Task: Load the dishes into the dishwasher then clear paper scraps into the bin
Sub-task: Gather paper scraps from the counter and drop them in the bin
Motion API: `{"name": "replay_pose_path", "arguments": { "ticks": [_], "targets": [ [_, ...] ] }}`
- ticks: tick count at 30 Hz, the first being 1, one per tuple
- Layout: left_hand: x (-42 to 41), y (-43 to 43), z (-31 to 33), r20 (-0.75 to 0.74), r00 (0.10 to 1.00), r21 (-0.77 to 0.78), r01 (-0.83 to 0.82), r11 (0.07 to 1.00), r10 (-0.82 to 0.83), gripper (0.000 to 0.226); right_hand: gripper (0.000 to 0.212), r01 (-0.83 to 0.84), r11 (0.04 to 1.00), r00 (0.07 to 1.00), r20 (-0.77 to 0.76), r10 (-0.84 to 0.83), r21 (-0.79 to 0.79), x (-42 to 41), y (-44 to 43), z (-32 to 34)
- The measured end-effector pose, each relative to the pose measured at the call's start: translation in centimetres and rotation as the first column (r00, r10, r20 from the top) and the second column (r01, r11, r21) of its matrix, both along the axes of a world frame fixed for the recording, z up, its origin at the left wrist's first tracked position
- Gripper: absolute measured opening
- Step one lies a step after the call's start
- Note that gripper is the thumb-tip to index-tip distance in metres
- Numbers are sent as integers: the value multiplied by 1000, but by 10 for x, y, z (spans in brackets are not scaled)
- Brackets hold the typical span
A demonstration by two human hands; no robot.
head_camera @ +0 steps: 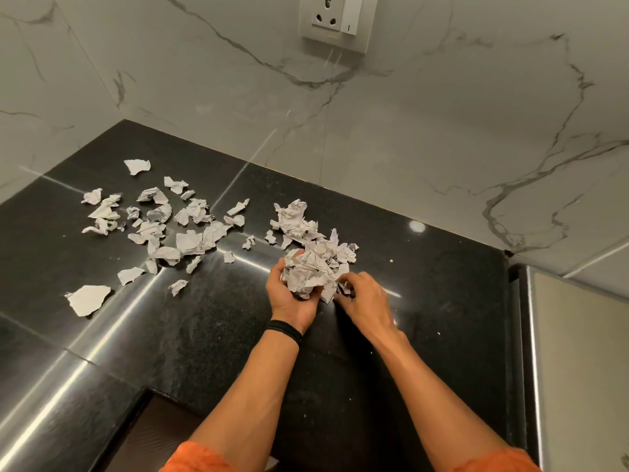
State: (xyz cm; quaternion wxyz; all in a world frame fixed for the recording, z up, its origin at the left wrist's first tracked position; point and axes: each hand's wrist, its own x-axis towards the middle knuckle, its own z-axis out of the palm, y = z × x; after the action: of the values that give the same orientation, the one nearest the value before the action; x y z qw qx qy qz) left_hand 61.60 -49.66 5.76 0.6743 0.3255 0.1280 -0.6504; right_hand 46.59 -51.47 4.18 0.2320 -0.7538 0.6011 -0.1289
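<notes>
paper wad (315, 269) — in left hand (291, 299); against right hand (366, 299)

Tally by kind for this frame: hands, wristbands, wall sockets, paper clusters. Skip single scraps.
Hands: 2, left hand, right hand
Wristbands: 1, black wristband
Wall sockets: 1, wall socket
Paper clusters: 2, scattered scraps, paper heap
Total: 6

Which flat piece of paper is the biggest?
The white torn paper piece at the scatter's near-left edge; it lies flat and alone, wider than the other scraps.
</notes>
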Motion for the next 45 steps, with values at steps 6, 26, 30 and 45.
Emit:
{"name": "replay_pose_path", "arguments": {
  "ticks": [6,26,30,45],
  "targets": [
    [-3,-1,-2,11,1000,-7,11,1000,-11,47,14,130,989,981,137,-140,77,-21,1,8],
    [-29,-10,6,-37,998,1,57,998,-57,43,13,165,986,714,687,-136,24,-2,5,74],
    [-29,-10,6,-56,997,3,56,998,-56,44,13,179,984,726,674,-140,11,-1,-5,67],
    [-8,-9,-3,-20,999,-12,39,999,-40,49,44,86,996,992,88,-85,-1,-16,-12,-1]
  ]
}}
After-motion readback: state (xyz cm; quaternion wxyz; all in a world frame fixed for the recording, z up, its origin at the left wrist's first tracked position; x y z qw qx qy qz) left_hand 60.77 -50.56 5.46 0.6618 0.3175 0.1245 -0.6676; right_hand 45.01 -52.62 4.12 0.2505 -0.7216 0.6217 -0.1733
